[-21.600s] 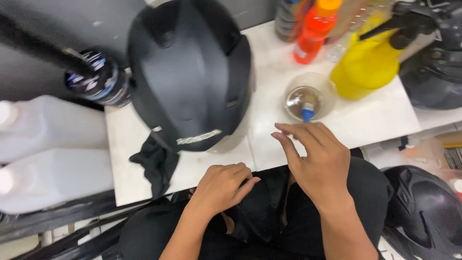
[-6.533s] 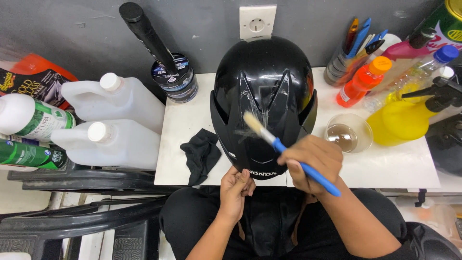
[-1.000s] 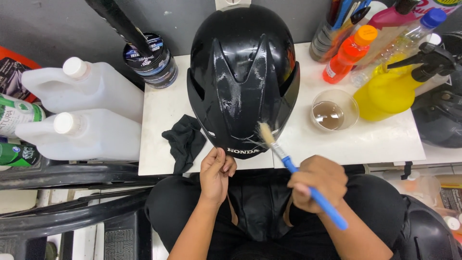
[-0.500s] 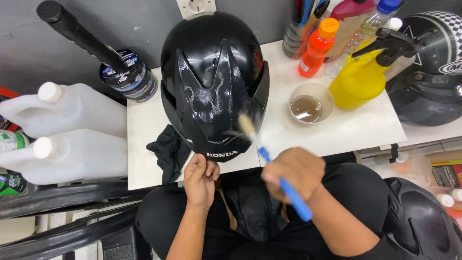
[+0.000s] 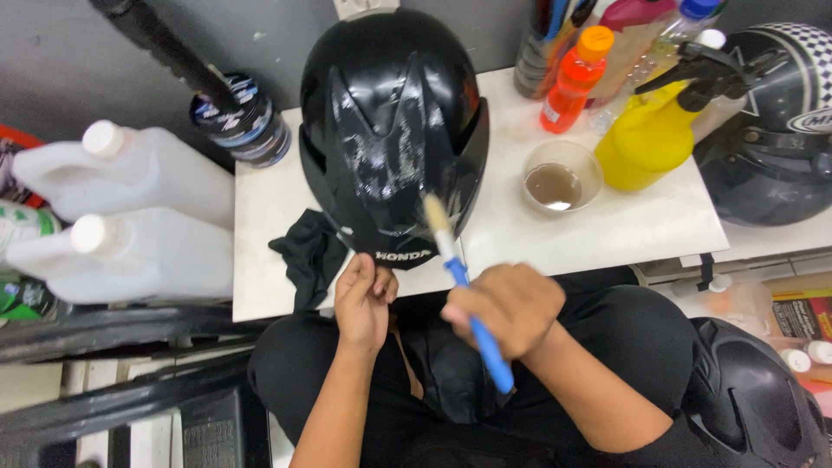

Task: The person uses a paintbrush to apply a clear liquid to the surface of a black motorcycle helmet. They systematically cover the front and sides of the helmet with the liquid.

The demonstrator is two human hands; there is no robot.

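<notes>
Foam is the new thing here: white streaks now lie across the front of the black helmet (image 5: 390, 130), where a second ago the shell looks only glossy and dark. The brush (image 5: 459, 277) has moved too. Half a second ago its bristles stand off the lower front edge; now the pale tip lies against the shell on the person's right side of the front, just above the lower rim.

The right hand (image 5: 507, 308) is closed around the blue handle, about at its middle, and the handle end points down toward the lap. The left hand (image 5: 364, 295) is closed on the lower edge of the helmet and pinches it, in the same place as before, so the helmet does not turn. The two hands are apart, with the brush between them.

The helmet stands on the white table (image 5: 607, 225), front side to the person, and it has not shifted. A black cloth (image 5: 310, 256) lies just beside it on the left. The small bowl (image 5: 562, 178) with brown liquid sits to the right, near the yellow spray bottle (image 5: 654, 130).

I judge that the scrubbing is well under way: the front carries foam, but the sides seem not yet brushed.
</notes>
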